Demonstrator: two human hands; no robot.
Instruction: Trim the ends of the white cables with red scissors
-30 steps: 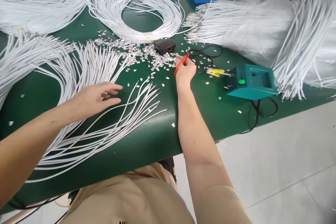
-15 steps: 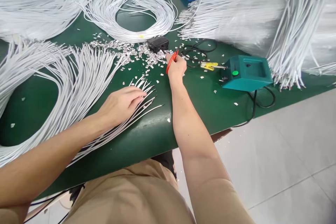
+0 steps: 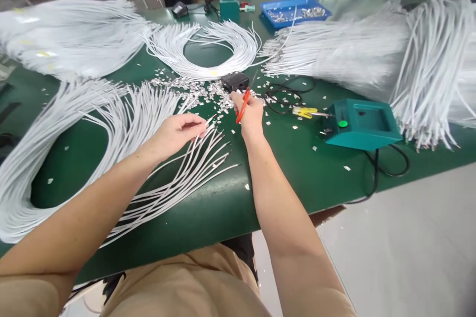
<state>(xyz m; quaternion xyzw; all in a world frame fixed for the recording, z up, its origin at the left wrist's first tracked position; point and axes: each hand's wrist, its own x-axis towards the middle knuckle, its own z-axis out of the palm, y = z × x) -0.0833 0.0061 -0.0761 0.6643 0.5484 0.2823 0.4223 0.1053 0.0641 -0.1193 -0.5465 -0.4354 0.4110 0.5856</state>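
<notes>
L hand (image 3: 173,134) has moved since 1 s ago from left of the loose wires (image 3: 182,182) to nr their tips, thumb + fingers now pinching one white wire (image 3: 210,120), its end poking out twd R hand. R hand (image 3: 251,118) grips red-hdl scissors (image 3: 243,106) just in front of blk box (image 3: 235,81), w/ scraps (image 3: 201,94) scattered close by.

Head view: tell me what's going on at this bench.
A person's left hand pinches a white cable near its end, above a fan of loose cables. The right hand holds what look like red-handled scissors, apart from that cable. Small pale scraps litter the green tabletop beyond the hands, and a teal machine stands to the right.
</notes>
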